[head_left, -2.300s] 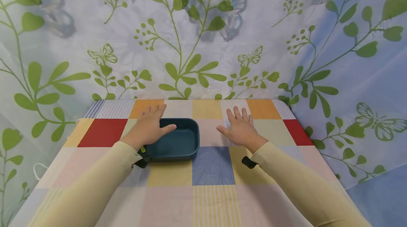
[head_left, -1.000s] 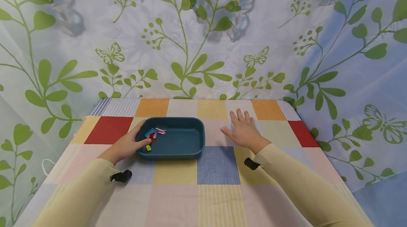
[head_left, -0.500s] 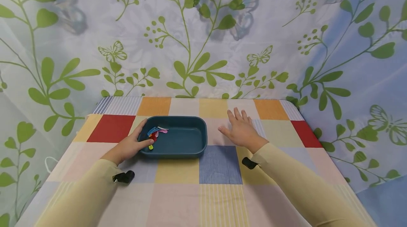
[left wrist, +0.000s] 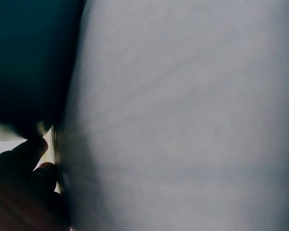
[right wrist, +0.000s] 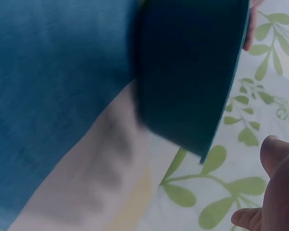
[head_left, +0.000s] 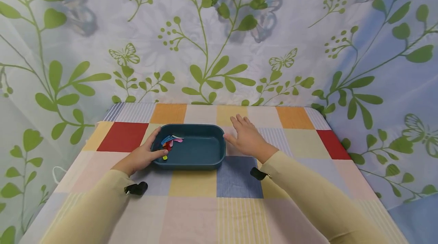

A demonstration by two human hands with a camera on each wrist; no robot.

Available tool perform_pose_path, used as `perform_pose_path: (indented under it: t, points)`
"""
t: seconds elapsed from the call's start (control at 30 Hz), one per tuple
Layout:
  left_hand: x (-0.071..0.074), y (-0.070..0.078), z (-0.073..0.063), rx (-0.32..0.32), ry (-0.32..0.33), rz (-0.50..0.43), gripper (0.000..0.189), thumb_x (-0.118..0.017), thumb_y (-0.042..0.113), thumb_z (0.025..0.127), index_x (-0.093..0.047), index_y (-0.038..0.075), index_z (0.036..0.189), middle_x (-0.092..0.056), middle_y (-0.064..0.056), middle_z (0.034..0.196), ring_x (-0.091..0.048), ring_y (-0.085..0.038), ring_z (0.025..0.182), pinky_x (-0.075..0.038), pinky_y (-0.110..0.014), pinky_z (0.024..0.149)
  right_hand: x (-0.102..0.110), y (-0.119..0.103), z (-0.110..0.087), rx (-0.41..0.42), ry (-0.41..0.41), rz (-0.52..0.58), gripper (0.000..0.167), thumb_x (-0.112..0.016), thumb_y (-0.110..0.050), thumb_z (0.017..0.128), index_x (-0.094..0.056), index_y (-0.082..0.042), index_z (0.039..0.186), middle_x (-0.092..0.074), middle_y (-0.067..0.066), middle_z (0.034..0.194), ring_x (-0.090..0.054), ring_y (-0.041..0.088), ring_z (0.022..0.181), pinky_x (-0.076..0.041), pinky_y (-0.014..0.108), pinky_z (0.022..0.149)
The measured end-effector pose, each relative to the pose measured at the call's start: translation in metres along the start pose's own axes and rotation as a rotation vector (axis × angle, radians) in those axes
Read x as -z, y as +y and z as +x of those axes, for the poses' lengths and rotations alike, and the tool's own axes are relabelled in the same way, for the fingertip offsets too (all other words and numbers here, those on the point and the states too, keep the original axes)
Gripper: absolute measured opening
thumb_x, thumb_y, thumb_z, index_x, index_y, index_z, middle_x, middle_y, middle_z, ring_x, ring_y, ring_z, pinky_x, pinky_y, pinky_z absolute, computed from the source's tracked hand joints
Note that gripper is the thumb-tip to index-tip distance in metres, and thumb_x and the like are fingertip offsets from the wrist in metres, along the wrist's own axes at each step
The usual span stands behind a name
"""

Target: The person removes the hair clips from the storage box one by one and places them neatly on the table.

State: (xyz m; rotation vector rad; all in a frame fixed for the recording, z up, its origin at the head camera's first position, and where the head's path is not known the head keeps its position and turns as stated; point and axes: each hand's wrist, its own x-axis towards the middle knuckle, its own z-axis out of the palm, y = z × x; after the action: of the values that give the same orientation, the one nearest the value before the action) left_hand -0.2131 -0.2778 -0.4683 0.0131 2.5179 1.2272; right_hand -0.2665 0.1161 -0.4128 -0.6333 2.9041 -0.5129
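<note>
The tray [head_left: 198,149] sits left of centre on the tabletop [head_left: 191,215], closer to its far edge than to its near one, with its long sides running roughly parallel to the far edge. Several small coloured pieces [head_left: 166,140] lie bunched inside the tray at its left end, among them blue, pink, red and yellow ones; their exact kind is hard to make out.

The person's left grip [head_left: 141,157] holds the tray's left end, thumb over the rim and fingers along the outer wall. The right grip [head_left: 248,140] is spread, just beside the tray's right end; the right wrist view shows a gap between its thumb and the wall.

The step in hand looks like taking hold of the tray from both ends, with only the left side secured. The next move probably calls for the right grip to settle against the right end wall, level with the left, so that the tray neither tips nor slides and the loose pieces stay together.
</note>
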Motion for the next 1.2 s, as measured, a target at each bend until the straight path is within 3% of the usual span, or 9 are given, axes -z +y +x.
perform_pose_path:
  t: [0.37, 0.57, 0.83, 1.0, 1.2]
  points:
    - [0.001, -0.003, 0.002, -0.011, 0.008, 0.005, 0.11, -0.071, 0.055, 0.095, 0.011, 0.045, 0.167, -0.004, -0.018, 0.177, -0.01, -0.053, 0.158, -0.04, -0.075, 0.113, 0.006, -0.043, 0.015, 0.088, -0.013, 0.08, 0.079, -0.055, -0.049, 0.108, -0.024, -0.01, 0.168, -0.019, 0.017, 0.176, -0.017, 0.037, 0.164, -0.024, 0.055, 0.131]
    - [0.004, -0.004, -0.001, -0.031, 0.01, -0.001, 0.111, -0.071, 0.053, 0.096, 0.013, 0.041, 0.167, -0.006, -0.019, 0.177, -0.011, -0.052, 0.159, -0.034, -0.077, 0.116, 0.011, -0.068, 0.024, 0.124, -0.051, 0.083, 0.077, -0.054, -0.049, 0.108, -0.024, -0.013, 0.169, -0.02, 0.013, 0.176, -0.019, 0.031, 0.164, -0.026, 0.051, 0.131]
    - [0.004, -0.007, -0.001, -0.012, -0.014, -0.033, 0.108, -0.074, 0.052, 0.094, 0.006, 0.048, 0.167, -0.008, -0.018, 0.177, -0.014, -0.051, 0.157, -0.037, -0.077, 0.114, 0.0, -0.092, 0.046, 0.211, -0.074, 0.139, 0.07, -0.059, -0.043, 0.107, -0.034, -0.015, 0.166, -0.038, 0.006, 0.17, -0.039, 0.026, 0.156, -0.034, 0.045, 0.128]
    - [0.003, -0.009, -0.002, 0.0, -0.018, -0.056, 0.11, -0.075, 0.051, 0.093, 0.007, 0.05, 0.166, -0.006, -0.017, 0.177, -0.012, -0.051, 0.157, -0.036, -0.077, 0.114, -0.007, -0.108, 0.06, 0.254, -0.107, 0.184, 0.065, -0.062, -0.041, 0.106, -0.04, -0.019, 0.164, -0.046, 0.003, 0.166, -0.044, 0.024, 0.153, -0.038, 0.045, 0.126]
    - [0.003, -0.008, 0.0, -0.007, -0.044, -0.094, 0.11, -0.075, 0.048, 0.094, 0.008, 0.05, 0.166, -0.004, -0.017, 0.177, -0.01, -0.05, 0.158, -0.03, -0.079, 0.117, -0.019, -0.116, 0.078, 0.297, -0.184, 0.28, 0.057, -0.065, -0.031, 0.106, -0.049, -0.021, 0.159, -0.06, 0.005, 0.153, -0.06, 0.027, 0.137, -0.052, 0.043, 0.112]
